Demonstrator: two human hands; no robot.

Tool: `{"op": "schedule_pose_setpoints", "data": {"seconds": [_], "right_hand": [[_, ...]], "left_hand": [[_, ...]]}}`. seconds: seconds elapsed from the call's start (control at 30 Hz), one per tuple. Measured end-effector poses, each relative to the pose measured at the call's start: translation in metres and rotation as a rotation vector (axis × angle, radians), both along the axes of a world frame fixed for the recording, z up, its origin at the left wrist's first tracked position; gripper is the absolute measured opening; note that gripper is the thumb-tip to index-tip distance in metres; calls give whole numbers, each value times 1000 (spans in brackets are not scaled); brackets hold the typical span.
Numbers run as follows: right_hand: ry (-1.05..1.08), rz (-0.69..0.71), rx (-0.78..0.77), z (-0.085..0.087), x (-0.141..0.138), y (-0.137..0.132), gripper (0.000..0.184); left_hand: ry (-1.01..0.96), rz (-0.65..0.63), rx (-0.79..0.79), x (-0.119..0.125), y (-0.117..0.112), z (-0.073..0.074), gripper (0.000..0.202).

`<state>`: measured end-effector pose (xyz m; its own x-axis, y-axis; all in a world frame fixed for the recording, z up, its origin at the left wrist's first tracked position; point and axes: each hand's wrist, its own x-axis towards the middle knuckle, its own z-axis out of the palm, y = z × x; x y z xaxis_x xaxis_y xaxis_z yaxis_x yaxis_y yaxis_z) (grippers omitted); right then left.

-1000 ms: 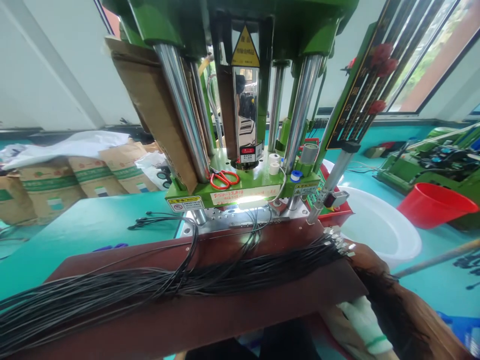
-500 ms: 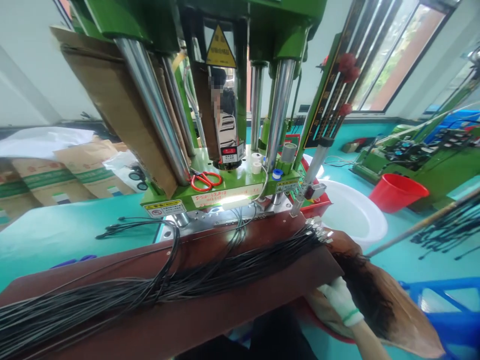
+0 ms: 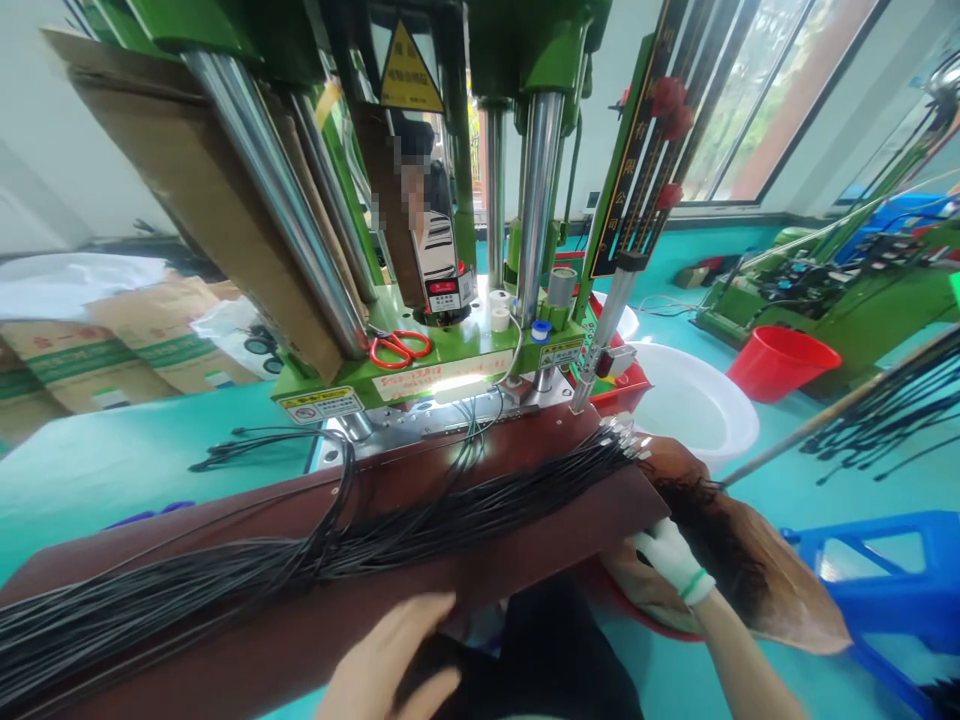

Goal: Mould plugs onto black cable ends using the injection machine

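Observation:
My left hand (image 3: 397, 650), bare and slightly blurred, hangs over the front edge of the brown tabletop (image 3: 525, 565) with thumb and fingers apart and nothing in it. A white glove covers my right hand (image 3: 673, 562), which is closed at the tabletop's right corner, against a brown paper bag (image 3: 776, 580). What its fingers hold is hidden. Dark strands lie in the bag. A long bundle of black cables (image 3: 420, 525) stretches across the tabletop, its pale connector ends (image 3: 622, 440) gathered at the right. Several cables run from the bundle to the press's metal plate (image 3: 405, 430).
A green press (image 3: 480, 350) stands behind the tabletop, with red-handled scissors (image 3: 401, 348) on its base. To the right are a white tub (image 3: 742, 410), a red bucket (image 3: 784, 362) and a blue plastic frame (image 3: 892, 580). Paper sacks (image 3: 67, 370) stand at the left.
My left hand has come into view at the bottom. My right hand stays by the tabletop's corner. The whole view has shifted slightly; the cables lie as before.

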<state>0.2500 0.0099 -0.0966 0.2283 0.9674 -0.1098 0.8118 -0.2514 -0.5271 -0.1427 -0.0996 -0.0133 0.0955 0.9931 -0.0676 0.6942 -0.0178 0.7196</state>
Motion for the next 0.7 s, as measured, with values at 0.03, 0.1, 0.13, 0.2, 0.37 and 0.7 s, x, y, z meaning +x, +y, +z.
{"op": "schedule_pose_setpoints", "data": {"seconds": [0.03, 0.1, 0.13, 0.2, 0.37, 0.7], "right_hand": [[-25, -3, -5, 0, -1, 1, 41], [-49, -4, -10, 1, -3, 2, 42], [-45, -7, -12, 2, -4, 2, 43], [5, -12, 3, 3, -4, -1, 43], [262, 12, 132, 2, 1, -16, 43], [166, 280, -56, 59, 5, -30, 31]], "left_hand": [[60, -78, 117, 15, 21, 8, 44], [197, -115, 306, 45, 64, 19, 41], [260, -120, 354, 58, 85, 21, 41], [383, -153, 369, 81, 118, 20, 39], [474, -321, 300, 102, 152, 10, 23], [-232, -246, 58, 80, 157, 46, 12]]}}
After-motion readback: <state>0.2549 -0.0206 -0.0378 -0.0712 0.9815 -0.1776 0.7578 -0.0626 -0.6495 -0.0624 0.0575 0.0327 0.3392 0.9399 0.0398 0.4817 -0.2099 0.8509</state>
